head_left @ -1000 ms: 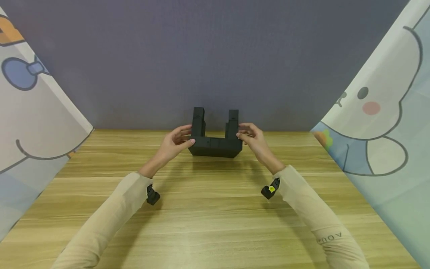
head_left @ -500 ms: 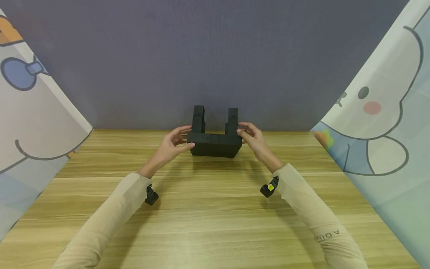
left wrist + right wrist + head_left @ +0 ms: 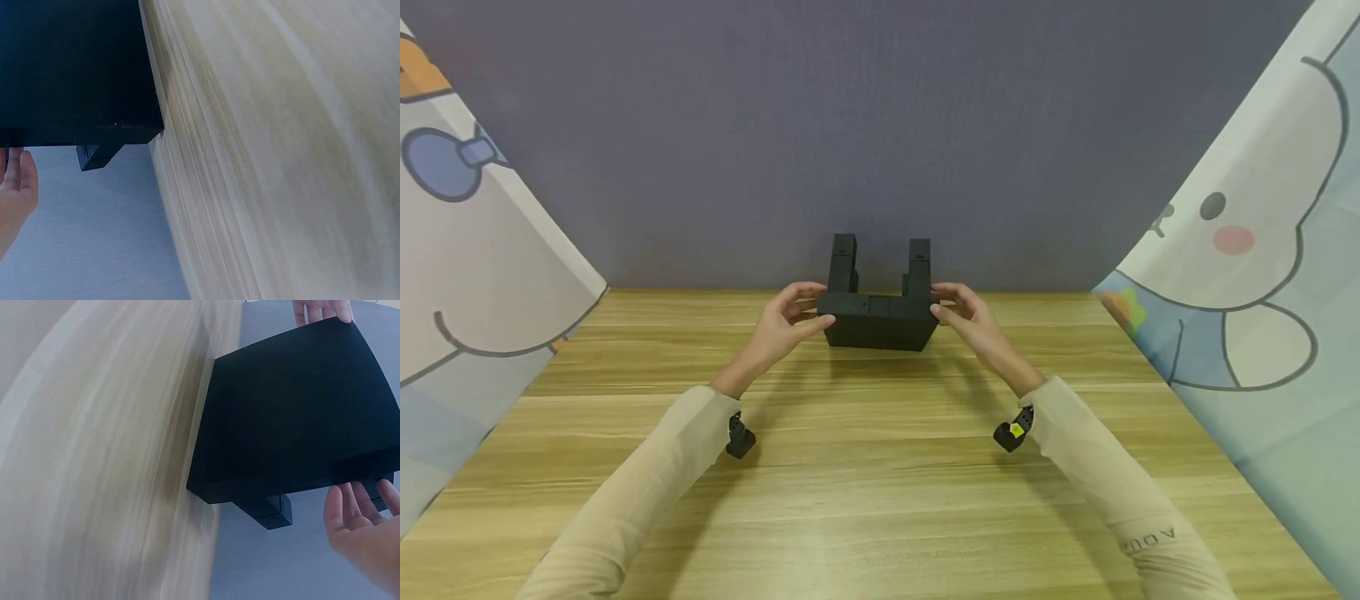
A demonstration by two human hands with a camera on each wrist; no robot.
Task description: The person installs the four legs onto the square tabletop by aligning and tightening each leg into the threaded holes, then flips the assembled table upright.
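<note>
A small black stool (image 3: 880,330) rests on its side at the back of the wooden table, its flat square face turned toward me and its legs pointing back. In the right wrist view the whole square face of the stool (image 3: 294,406) shows, with parts of legs behind it. My left hand (image 3: 781,323) grips its left edge, thumb at the front corner and fingers around the side. At the right edge my right hand (image 3: 973,321) holds it the same way, thumb on the upper front corner. The left wrist view shows only part of my left hand (image 3: 15,194).
A grey panel (image 3: 850,125) rises right behind the stool at the table's back edge. Cartoon-printed sheets flank the wooden table (image 3: 865,475), one on the left (image 3: 497,275) and one on the right (image 3: 1247,317). A small black camera (image 3: 1015,429) sits at the right wrist.
The stool has tilted slightly, its upper edge rising so that more of the front face shows. My right hand has shifted its grip, its thumb now lower and on the front corner.
</note>
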